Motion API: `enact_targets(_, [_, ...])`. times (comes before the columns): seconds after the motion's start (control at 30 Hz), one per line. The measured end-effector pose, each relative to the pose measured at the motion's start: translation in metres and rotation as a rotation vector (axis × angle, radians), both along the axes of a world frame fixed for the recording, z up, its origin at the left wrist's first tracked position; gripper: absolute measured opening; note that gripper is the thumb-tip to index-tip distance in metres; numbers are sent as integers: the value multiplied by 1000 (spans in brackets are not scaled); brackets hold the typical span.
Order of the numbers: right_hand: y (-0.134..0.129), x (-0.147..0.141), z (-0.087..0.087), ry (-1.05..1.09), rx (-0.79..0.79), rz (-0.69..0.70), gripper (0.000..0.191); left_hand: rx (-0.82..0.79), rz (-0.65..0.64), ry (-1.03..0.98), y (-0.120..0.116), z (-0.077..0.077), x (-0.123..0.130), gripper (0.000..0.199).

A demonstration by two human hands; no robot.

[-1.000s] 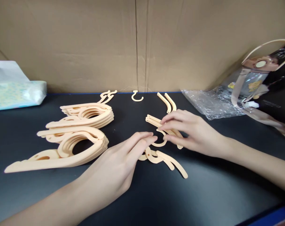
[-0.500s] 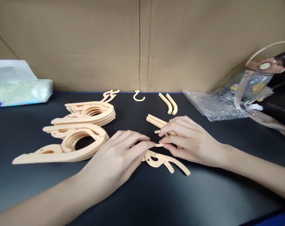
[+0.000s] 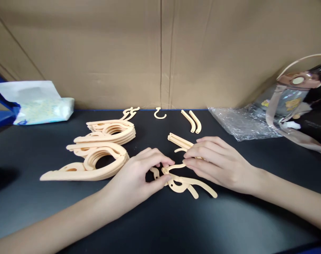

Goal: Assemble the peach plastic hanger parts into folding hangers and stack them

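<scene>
My left hand (image 3: 140, 176) pinches the end of a cream hook piece (image 3: 173, 167) between thumb and fingers. The fingertips of my right hand (image 3: 218, 164) close on the other end of that hook, partly hidden. Just below lies a cream curved part with two arms (image 3: 178, 184), flat on the black table. Under my right fingers are a bundle of straight cream arms (image 3: 180, 140) and a small curved piece (image 3: 179, 150). To the left of my left hand are two stacks of folded cream hangers, a near one (image 3: 83, 173) and a far one (image 3: 110, 132).
A loose hook (image 3: 159, 113), two curved arms (image 3: 194, 122) and more hooks (image 3: 130, 113) lie along the back of the black table (image 3: 149, 225). Tissue pack (image 3: 43, 106) at left; clear plastic wrap (image 3: 237, 121) and a strapped bottle (image 3: 290, 93) at right.
My left thumb and fingers have spread around the hook's end, which now shows more. The view has shifted, so the table items appear a little farther right and lower.
</scene>
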State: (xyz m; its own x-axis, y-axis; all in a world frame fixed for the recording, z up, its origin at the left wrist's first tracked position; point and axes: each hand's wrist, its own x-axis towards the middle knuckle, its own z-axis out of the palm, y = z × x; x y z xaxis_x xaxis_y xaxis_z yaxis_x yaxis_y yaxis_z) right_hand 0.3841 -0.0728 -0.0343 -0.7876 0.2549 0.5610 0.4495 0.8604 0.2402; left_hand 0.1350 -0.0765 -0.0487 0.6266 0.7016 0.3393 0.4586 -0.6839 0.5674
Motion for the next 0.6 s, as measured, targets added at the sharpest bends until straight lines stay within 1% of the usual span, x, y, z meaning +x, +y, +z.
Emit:
enact_targets(0.07, [0, 2, 1, -5, 5, 17, 18, -127, 25, -44, 1, 3, 3, 12])
enact_targets(0.1, [0, 3, 2, -2, 12, 16, 19, -159, 35, -52, 2, 5, 4, 12])
enact_targets(0.2, [-4, 7, 3, 35, 12, -4, 16, -169, 67, -69, 2, 12, 9, 10])
enact_targets(0.27, [-8, 8, 4, 106, -63, -23, 15, -157, 96, -98, 1, 18, 12, 9])
enact_targets(0.33, [-13, 8, 4, 199, -253, -49, 24, -133, 124, -136, 1, 23, 17, 11])
enact_targets(0.4, [-15, 8, 5, 265, -514, -74, 39, -108, 133, -165, 1, 28, 25, 12])
enact_targets(0.47, [-14, 7, 5, 313, -729, -47, 49, -77, 121, -179, 2, 30, 34, 9])
enact_targets(0.53, [-9, 9, 6, 381, -846, 4, 48, -34, 106, -183, 3, 28, 42, 9])
enact_targets(0.6, [-3, 13, 6, 477, -909, 14, 40, 23, 105, -177, 5, 24, 47, 15])
